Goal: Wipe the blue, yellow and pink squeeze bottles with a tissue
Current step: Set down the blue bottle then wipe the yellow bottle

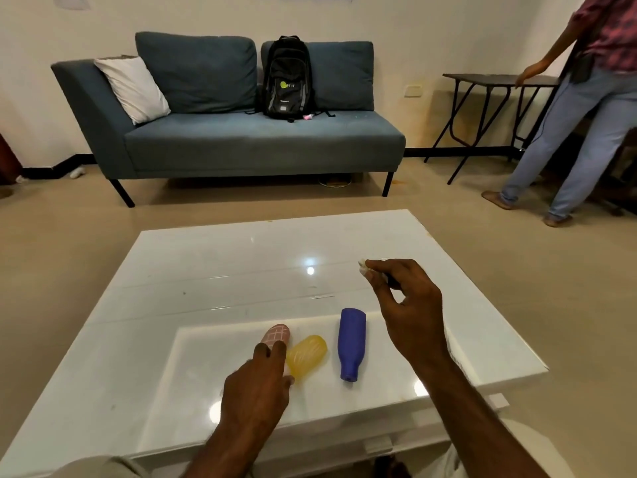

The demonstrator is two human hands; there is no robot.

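Observation:
Three squeeze bottles lie on their sides on the white glossy table (206,270). The pink bottle (277,333) is leftmost, the yellow bottle (307,354) lies touching it, and the blue bottle (351,343) lies apart to the right, neck toward me. My left hand (256,388) rests over the near end of the pink bottle, fingers on it; whether it grips it is unclear. My right hand (403,301) hovers above the table beyond the blue bottle, pinching a small crumpled white tissue (362,266) between thumb and fingertips.
A blue-grey sofa (241,143) with a white cushion and a black backpack (287,79) stands across the floor. At the right, a person in jeans (579,132) stands by a dark folding table (489,81).

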